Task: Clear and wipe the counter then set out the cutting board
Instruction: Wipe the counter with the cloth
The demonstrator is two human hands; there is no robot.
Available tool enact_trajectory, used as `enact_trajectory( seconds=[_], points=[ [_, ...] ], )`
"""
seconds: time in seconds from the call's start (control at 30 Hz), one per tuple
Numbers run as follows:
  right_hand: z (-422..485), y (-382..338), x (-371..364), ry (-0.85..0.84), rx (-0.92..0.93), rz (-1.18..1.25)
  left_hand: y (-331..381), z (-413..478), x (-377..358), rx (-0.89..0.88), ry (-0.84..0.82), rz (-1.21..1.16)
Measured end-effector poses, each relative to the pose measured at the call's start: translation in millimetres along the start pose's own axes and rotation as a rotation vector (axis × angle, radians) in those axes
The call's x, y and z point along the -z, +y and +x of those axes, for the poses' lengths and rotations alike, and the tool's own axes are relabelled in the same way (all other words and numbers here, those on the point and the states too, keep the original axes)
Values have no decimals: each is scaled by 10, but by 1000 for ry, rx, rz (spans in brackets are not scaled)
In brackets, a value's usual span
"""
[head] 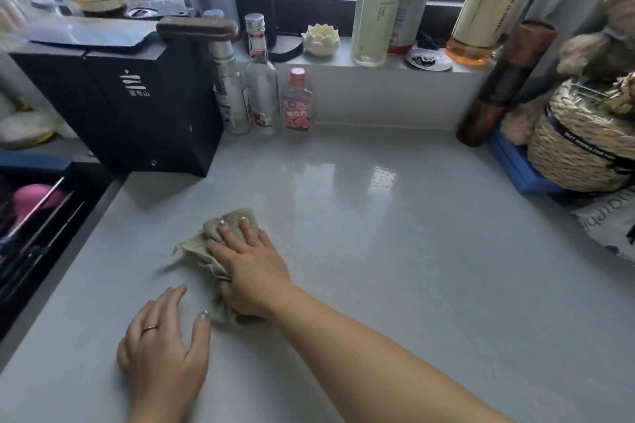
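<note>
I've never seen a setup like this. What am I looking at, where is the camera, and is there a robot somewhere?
There is no robot here. These are a person's two bare hands, seen from one wide-angle camera worn on the head, looking forward and down. The right hand presses a greenish cloth onto the grey counter, as for wiping. The left hand rests flat on the counter beside it and holds nothing. At the back stand a black box and three glass bottles, and on the right a woven basket. No cutting board is in view.
</note>
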State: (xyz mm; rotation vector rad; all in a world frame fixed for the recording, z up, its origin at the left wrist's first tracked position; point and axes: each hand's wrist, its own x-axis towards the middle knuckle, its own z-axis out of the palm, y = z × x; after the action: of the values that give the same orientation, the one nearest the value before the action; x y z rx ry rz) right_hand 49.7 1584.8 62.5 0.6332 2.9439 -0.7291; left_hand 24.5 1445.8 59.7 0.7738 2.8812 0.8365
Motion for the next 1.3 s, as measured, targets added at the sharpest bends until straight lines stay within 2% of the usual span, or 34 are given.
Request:
enact_trajectory(
  seconds=[0.1,0.3,0.4,0.53,0.63,0.77,0.97,1.13,1.2,1.3],
  points=[
    [-102,394,145,88,-114,45,62,62,-20,5,-8,-19],
    [-570,2046,969,387,-624,-34,299,113,-143,-41,-16,-43],
    [-781,2678,1275,409,-890,-28,344,91,-170,-23,-11,-46],
    [-504,2837,1345,428,-1026,-37,237,67,-113,18,-4,-16],
    [-129,2688,1315,428,-984,-49,74,67,-1,69,5,12],
    [422,2159,1119,331,-759,-138,-218,80,198,184,33,31],
    [749,700,461,207,-397,-102,-750,323,562,358,87,-12],
    [503,-591,-337,148,-60,-60,-1140,585,701,305,1,-41],
    [706,-897,-477,108,-22,-57,-1249,682,715,259,-45,-72],
    [1340,-1070,-390,101,-112,-63,-1391,806,740,210,-98,-105]
  ],
)
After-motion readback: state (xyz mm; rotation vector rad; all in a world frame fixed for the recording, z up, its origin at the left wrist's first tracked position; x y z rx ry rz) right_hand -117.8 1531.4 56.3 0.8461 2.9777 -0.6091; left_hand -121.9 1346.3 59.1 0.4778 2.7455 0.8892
